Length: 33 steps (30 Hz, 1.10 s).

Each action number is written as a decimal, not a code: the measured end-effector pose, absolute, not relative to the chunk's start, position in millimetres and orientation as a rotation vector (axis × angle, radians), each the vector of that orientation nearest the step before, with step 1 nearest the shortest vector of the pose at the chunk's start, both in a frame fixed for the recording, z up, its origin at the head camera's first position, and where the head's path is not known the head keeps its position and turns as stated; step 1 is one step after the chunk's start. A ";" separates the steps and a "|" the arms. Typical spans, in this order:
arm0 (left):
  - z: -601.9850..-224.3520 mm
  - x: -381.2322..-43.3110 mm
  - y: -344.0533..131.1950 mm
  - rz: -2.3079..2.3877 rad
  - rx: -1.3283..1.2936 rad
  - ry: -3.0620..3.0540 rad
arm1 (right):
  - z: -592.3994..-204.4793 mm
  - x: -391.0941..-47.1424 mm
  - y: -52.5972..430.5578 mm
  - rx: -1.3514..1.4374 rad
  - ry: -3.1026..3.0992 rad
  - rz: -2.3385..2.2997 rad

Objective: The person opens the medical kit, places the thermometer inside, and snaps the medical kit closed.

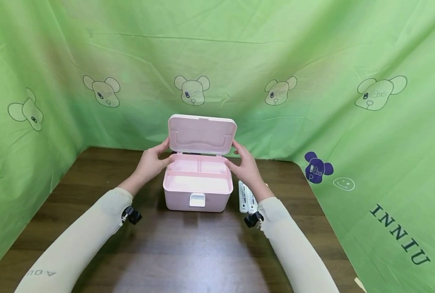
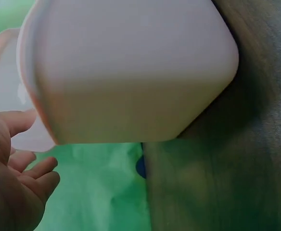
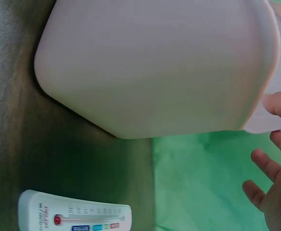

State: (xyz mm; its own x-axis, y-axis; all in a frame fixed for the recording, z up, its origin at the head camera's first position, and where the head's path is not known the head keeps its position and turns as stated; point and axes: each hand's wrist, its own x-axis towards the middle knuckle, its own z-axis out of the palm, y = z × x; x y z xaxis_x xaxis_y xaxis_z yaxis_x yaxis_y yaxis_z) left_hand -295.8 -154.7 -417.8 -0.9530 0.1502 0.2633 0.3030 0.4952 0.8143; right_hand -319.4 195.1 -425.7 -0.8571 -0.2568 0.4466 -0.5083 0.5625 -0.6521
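A pink storage box (image 1: 194,201) with a white front latch (image 1: 197,200) stands on the table, its lid (image 1: 202,134) raised and tilted back. Inside sits a pink divided tray (image 1: 199,183). At the lid's left edge is my left hand (image 1: 152,162), index finger along the side and thumb by the box's back corner. My right hand (image 1: 244,165) mirrors it on the other side. Both wrist views show the thumbs by the lid and the other fingers spread, mostly straight; exact contact is partly hidden. Beside the box, under my right forearm, lie two white thermometers (image 1: 243,197).
The brown wooden table (image 1: 188,252) carries the box. Green cloth (image 1: 232,53) with printed bear heads hangs behind and along both sides. One thermometer (image 3: 78,214) shows in the right wrist view, close to the box. Small black cameras (image 1: 132,215) sit on both wrists.
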 end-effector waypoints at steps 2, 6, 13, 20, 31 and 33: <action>-422.3 -297.3 -154.7 -1.448 -0.381 -2.594 | -429.6 -319.5 195.2 0.618 -2.519 1.196; -428.8 -298.5 -154.1 -1.465 -0.352 -2.620 | -436.9 -319.4 194.7 0.588 -2.570 1.224; -434.5 -300.5 -156.4 -1.550 -0.368 -2.635 | -443.1 -319.5 195.2 0.609 -2.588 1.299; -434.9 -308.1 -160.0 -1.570 -0.406 -2.688 | -442.8 -323.7 199.8 0.628 -2.651 1.441; -435.2 -304.3 -161.6 -1.653 -0.427 -2.741 | -441.7 -322.5 201.9 0.629 -2.699 1.602; -436.6 -303.3 -162.0 -1.662 -0.429 -2.753 | -442.7 -321.9 201.8 0.615 -2.720 1.601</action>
